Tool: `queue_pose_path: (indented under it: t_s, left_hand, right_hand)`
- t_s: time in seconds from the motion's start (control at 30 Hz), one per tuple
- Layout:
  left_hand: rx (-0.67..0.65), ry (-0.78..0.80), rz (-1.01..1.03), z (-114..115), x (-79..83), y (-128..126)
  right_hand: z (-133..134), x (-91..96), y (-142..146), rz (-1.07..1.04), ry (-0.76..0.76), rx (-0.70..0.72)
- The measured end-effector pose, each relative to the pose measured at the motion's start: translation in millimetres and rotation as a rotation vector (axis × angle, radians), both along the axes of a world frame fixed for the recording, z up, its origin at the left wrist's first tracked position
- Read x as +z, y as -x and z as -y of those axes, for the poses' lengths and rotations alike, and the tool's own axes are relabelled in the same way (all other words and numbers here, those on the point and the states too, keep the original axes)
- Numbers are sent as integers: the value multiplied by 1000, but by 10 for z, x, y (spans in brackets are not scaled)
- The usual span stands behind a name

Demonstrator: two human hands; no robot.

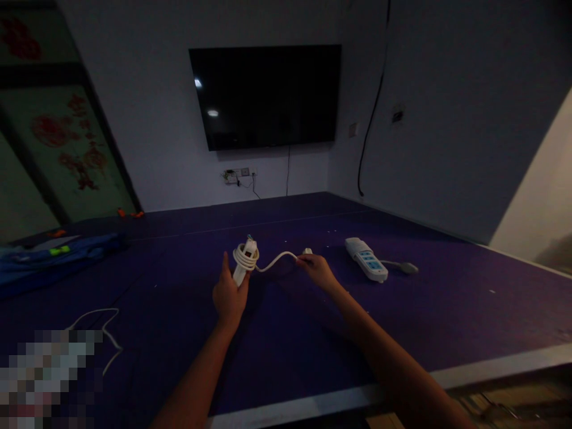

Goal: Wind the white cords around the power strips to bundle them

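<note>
My left hand (pixel 230 298) grips the lower end of a white power strip (pixel 240 274), which is tilted upward. Several turns of its white cord (pixel 245 257) are wound around the strip's upper part. From there a loose length of cord curves across to my right hand (pixel 316 269), whose fingers pinch it close to the plug (pixel 307 251). To the right of that hand, a second power strip (pixel 369 262) with blue socket faces lies on the purple surface. Its cord is wrapped around the far end, and its grey-white plug (pixel 409 268) rests beside it.
The purple surface (pixel 277 345) has a pale front edge. Blue fabric (pixel 58 262) lies at the left, and a thin white cable (pixel 111 336) runs near a blurred-out item. A television (pixel 268 98) hangs on the far wall above sockets (pixel 241 174); a black cable (pixel 373 113) dangles at right.
</note>
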State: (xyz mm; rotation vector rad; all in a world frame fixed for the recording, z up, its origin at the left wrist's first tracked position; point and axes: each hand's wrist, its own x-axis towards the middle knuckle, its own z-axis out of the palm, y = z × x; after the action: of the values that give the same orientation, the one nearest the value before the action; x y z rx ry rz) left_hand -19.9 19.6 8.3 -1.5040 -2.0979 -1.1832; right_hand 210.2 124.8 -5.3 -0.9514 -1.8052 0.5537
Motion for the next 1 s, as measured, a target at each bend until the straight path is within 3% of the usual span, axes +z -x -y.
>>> queue_pose_path:
  t_s: [0.13,0.27,0.47,0.67,0.83,1.0]
  left_hand:
    - [-60,-103,-68,-11,-60,7]
    - [-120,-158,-284,4,-117,14]
    - [-171,-145,-495,22,-163,22]
    - [-192,-68,-489,4,-174,17]
    - [-196,-20,-461,17,-168,9]
    - [-245,-22,-502,34,-182,-9]
  right_hand:
    - [-36,-52,-33,190,-45,-87]
    - [-27,-67,-49,362,-89,-61]
    - [53,-27,-36,306,-273,-37]
    - [294,98,63,268,-442,221]
    - [540,115,333,543,-388,224]
    - [517,-24,486,671,-362,184]
